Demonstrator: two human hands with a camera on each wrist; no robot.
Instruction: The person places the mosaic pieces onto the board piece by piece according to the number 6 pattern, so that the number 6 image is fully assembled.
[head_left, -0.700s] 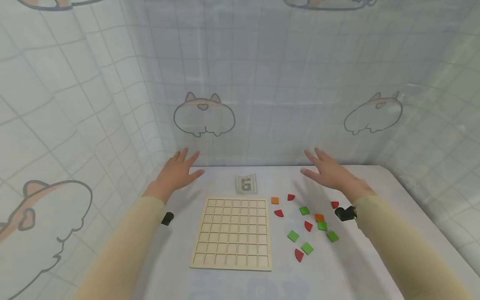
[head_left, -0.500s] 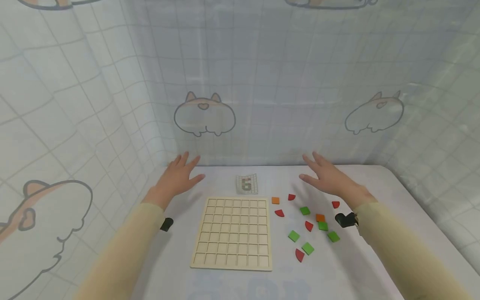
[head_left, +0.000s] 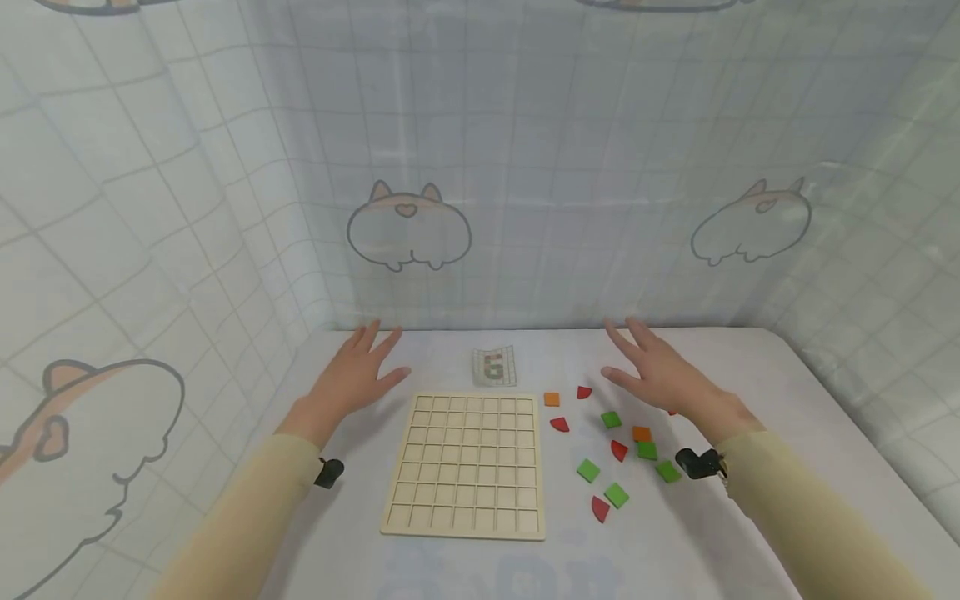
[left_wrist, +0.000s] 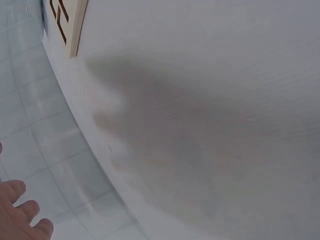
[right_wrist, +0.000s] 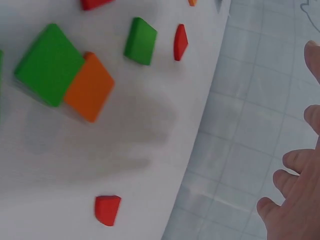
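My left hand (head_left: 351, 380) hovers above the table left of a pale wooden grid board (head_left: 465, 467), fingers spread and holding nothing. Over the right side, my right hand (head_left: 663, 375) is also raised with spread fingers, nearest the loose coloured tiles. Among those are green squares (head_left: 617, 495), orange squares (head_left: 552, 399) and red quarter-round pieces (head_left: 601, 509). In the right wrist view a green tile (right_wrist: 51, 65) touches an orange tile (right_wrist: 91, 87). The board's cells hold no tiles. A red piece is partly hidden under my right wrist.
Behind the board lies a small pattern card (head_left: 494, 367) with a coloured figure on a grid. A white tabletop (head_left: 450, 571) carries everything. Grid-printed curtains (head_left: 525, 167) with cartoon animals hang at the back and on both sides. Small black wrist devices (head_left: 699, 463) sit under the sleeves.
Both hands have come down slightly and nearer, still spread. My right wrist now covers most of one red piece. The board, card and tiles keep their places on the table.
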